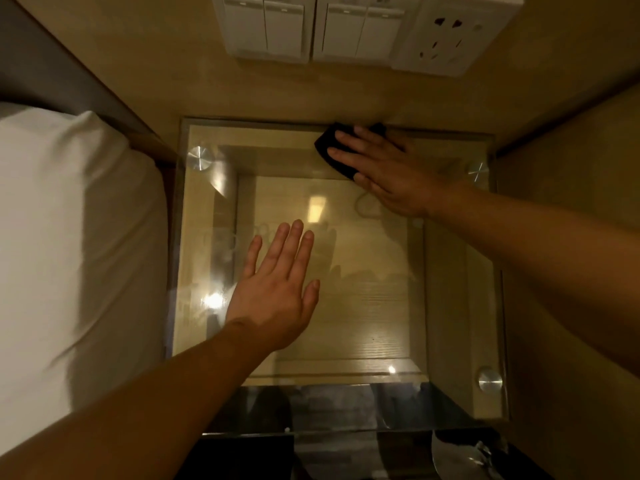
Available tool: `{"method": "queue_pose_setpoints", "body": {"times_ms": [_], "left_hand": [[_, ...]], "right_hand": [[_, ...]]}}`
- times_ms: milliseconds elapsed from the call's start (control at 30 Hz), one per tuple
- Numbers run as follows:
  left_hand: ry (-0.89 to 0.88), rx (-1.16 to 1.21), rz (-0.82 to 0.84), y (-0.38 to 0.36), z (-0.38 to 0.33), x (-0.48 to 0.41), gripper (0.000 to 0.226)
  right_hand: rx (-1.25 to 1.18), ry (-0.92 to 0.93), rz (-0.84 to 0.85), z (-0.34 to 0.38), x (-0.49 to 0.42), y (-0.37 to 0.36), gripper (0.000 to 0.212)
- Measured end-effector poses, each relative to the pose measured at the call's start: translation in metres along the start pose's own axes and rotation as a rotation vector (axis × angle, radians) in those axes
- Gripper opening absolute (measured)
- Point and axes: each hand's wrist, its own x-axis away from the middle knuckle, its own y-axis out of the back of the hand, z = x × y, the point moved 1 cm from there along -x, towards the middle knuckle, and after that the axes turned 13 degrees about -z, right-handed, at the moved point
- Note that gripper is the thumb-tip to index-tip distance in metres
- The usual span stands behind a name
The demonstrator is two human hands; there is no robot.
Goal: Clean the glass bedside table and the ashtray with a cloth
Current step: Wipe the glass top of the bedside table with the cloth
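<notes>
The glass bedside table fills the middle of the view, with a wooden cabinet showing through its clear top. My right hand lies flat on a black cloth and presses it to the glass near the far right corner, by the wall. My left hand hovers over or rests on the near left part of the glass, fingers spread, holding nothing. No ashtray shows on the table top. A shiny glass-like object lies below the table's near right corner; what it is I cannot tell.
A bed with a white pillow runs along the left side. Wall switches and a socket sit on the wall behind the table. Round metal fixings mark the glass corners. A wooden panel closes the right side.
</notes>
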Motion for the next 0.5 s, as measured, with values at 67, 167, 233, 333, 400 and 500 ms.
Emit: {"method": "queue_pose_setpoints", "body": {"times_ms": [67, 167, 233, 333, 400, 500], "left_hand": [[0.005, -0.002, 0.007, 0.002, -0.001, -0.001, 0.071], [0.01, 0.004, 0.007, 0.004, -0.003, -0.002, 0.071], [0.011, 0.011, -0.004, 0.005, -0.003, -0.002, 0.071], [0.002, -0.004, -0.04, 0.005, -0.004, 0.0, 0.072], [0.004, -0.004, -0.04, 0.006, -0.004, 0.0, 0.072], [0.0, -0.025, -0.05, 0.006, -0.004, 0.0, 0.073]], "right_hand": [[0.007, -0.002, -0.011, 0.004, 0.006, -0.003, 0.053], [0.008, 0.02, -0.019, 0.012, 0.024, -0.009, 0.055], [0.005, 0.024, -0.013, 0.02, 0.037, -0.012, 0.055], [0.0, 0.013, -0.01, 0.034, 0.058, -0.02, 0.055], [-0.001, 0.024, -0.03, 0.041, 0.072, -0.025, 0.055], [-0.01, 0.038, -0.035, 0.049, 0.094, -0.032, 0.058]]}}
